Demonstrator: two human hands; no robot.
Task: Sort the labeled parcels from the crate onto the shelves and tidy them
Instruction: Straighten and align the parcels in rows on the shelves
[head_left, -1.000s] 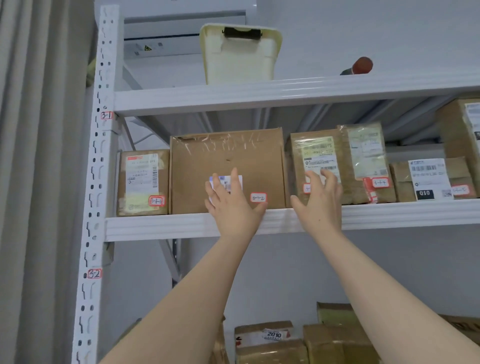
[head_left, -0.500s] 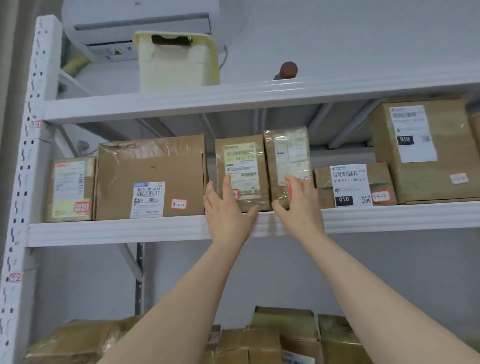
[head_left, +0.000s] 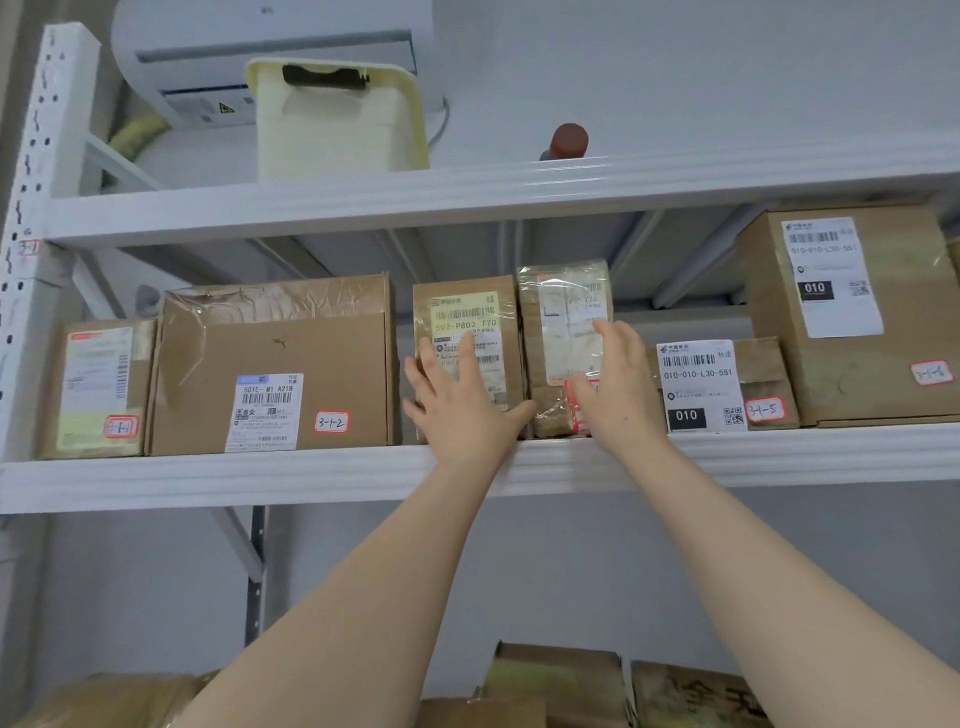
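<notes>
Several brown labelled parcels stand in a row on the white middle shelf (head_left: 311, 478). My left hand (head_left: 460, 402) lies flat, fingers spread, against the front of the yellow-labelled parcel (head_left: 467, 312). My right hand (head_left: 615, 379) presses open-palmed on the plastic-wrapped parcel (head_left: 563, 306) beside it. Left of them stand the big box marked 3-1-2 (head_left: 275, 353) and the small parcel marked 3-1-1 (head_left: 98, 389). To the right are the low parcel marked 3-1-5 (head_left: 727, 384) and a tall box (head_left: 852, 312). No crate is visible.
The upper shelf (head_left: 467, 197) carries a cream plastic bin (head_left: 337, 124) and a red-capped object (head_left: 569, 140); an air conditioner (head_left: 260, 47) hangs behind. More brown parcels (head_left: 561, 680) lie on the level below. The perforated shelf post (head_left: 26, 260) stands at left.
Both hands have shifted right along the shelf, from the big box and the yellow-labelled parcel to the yellow-labelled and the plastic-wrapped parcel. The view has panned right and closer.
</notes>
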